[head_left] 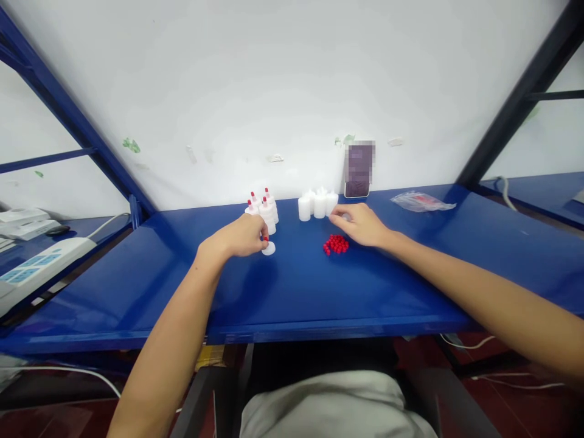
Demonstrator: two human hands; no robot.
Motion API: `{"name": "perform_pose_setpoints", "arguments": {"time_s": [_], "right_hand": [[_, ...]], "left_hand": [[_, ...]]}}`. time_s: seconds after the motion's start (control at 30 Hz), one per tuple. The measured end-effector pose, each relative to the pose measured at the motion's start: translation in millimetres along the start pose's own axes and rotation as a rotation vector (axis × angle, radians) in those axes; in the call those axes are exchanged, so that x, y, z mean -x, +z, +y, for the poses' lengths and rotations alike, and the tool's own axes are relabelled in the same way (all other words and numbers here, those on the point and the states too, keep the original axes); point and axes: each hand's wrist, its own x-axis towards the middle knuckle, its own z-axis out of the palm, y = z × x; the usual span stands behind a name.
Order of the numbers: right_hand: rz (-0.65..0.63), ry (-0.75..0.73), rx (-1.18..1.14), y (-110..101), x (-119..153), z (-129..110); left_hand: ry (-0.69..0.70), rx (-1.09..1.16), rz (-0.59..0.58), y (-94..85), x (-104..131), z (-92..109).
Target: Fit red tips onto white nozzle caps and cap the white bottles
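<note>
My left hand (pixel 246 236) is closed, its fingertips pinching the red cap (pixel 266 240) of a small white bottle (pixel 269 249). Just behind it stands a group of several white bottles (pixel 267 218) with red-capped pointed tips. My right hand (pixel 360 225) is curled at the right end of several white bottles (pixel 319 205) that show no red caps. Something pale shows between its thumb and fingers, too hidden to make out. In front of that hand lies a loose pile of small red caps (pixel 337 244) on the blue table (pixel 292 286).
A phone (pixel 358 173) leans upright against the white wall behind the table. Clear plastic bags (pixel 422 201) lie at the back right. A white power strip (pixel 41 267) sits at the far left. Blue and dark frame posts slant up on both sides.
</note>
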Motion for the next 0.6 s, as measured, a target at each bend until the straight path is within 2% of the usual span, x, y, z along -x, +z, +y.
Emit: {"name": "perform_pose_setpoints", "arguments": {"time_s": [0.23,0.33,0.4,0.47,0.53,0.6], "right_hand": [[-0.044,-0.014,-0.011,1,1,-3],[-0.043,-0.022,-0.02,0,2,-3],[-0.04,-0.048,-0.051,0,3,-4],[-0.028,-0.113,-0.103,-2,6,-8],[-0.008,-0.22,-0.167,-3,9,-14],[0.008,-0.346,-0.241,-5,13,-21]], "left_hand": [[-0.143,-0.179,0.103,4.4,-1,-3],[-0.098,-0.149,0.211,0.6,2,-1],[0.038,-0.065,0.354,-0.8,2,5],[0.251,0.059,0.577,3.5,-1,18],[0.486,0.195,0.832,14.8,-8,36],[0.674,0.292,0.991,30.2,-16,56]]}}
